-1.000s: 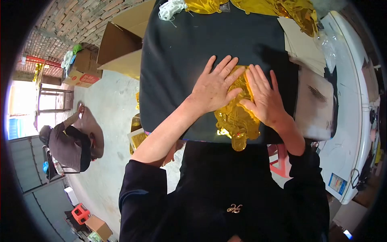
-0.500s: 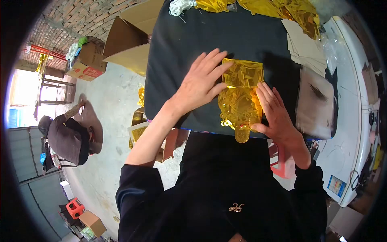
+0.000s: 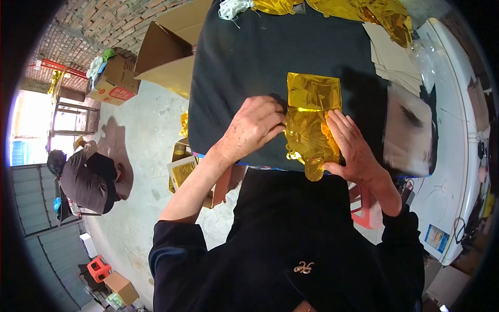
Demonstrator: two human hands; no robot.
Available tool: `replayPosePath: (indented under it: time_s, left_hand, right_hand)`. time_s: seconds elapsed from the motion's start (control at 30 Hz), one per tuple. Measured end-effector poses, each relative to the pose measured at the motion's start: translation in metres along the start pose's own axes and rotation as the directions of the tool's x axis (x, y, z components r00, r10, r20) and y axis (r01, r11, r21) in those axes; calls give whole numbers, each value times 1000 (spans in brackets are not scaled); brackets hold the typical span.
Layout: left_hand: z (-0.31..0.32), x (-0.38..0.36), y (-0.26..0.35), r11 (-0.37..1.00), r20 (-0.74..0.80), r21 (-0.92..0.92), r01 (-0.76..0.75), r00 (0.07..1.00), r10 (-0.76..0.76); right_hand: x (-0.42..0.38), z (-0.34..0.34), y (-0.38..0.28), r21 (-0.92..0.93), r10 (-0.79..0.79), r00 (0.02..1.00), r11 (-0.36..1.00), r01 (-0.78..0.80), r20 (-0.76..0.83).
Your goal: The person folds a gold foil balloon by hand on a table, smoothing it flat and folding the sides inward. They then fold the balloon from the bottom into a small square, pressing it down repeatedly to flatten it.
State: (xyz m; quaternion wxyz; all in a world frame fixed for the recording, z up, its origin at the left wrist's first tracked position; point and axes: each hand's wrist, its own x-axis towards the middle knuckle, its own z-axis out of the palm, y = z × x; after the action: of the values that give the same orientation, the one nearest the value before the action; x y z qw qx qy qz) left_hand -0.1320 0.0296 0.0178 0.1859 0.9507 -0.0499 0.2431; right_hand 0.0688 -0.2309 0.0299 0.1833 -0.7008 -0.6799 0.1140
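Observation:
A flat, folded gold foil sheet that looks like an uninflated foil balloon (image 3: pixel 314 93) lies on the black-covered table (image 3: pixel 244 57), a rounded tab hanging over the near edge. My left hand (image 3: pixel 255 125) is at its left side, fingers curled and thumb pressed against them, pinching the foil's edge; the fingertips are partly hidden. My right hand (image 3: pixel 353 148) rests on the foil's right side with fingers stretched out flat and the thumb near the tab.
More gold foil (image 3: pixel 364 13) and a bundle of white string (image 3: pixel 234 9) lie at the far edge. Brown card sheets (image 3: pixel 395 57) and a clear plastic bag (image 3: pixel 408 130) are on the right. An open carton (image 3: pixel 169 70) stands left of the table. Another person (image 3: pixel 86 179) sits bent over farther left.
My left hand has gone from spread fingers over the foil to curled fingers at its left edge, slightly nearer me. My right hand stays on the foil. The other person has bent lower.

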Motion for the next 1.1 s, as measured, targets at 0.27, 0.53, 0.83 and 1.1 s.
replayPosePath:
  time_s: [0.27,0.53,0.83,1.1]
  left_hand:
    - [3,10,3,998,-7,29,-53,999,53]
    - [-8,15,-7,991,46,71,-111,993,108]
    - [-18,3,4,994,197,22,-105,975,99]
    - [-3,1,34,991,332,-18,-136,934,134]
  right_hand:
    - [0,2,4,3,-25,1000,1000,25,-15]
    - [-1,0,6,89,-18,999,996,21,-38]
    - [-15,-6,12,106,-100,991,988,109,-85]
    - [-24,-7,2,-31,-123,992,992,123,-5]
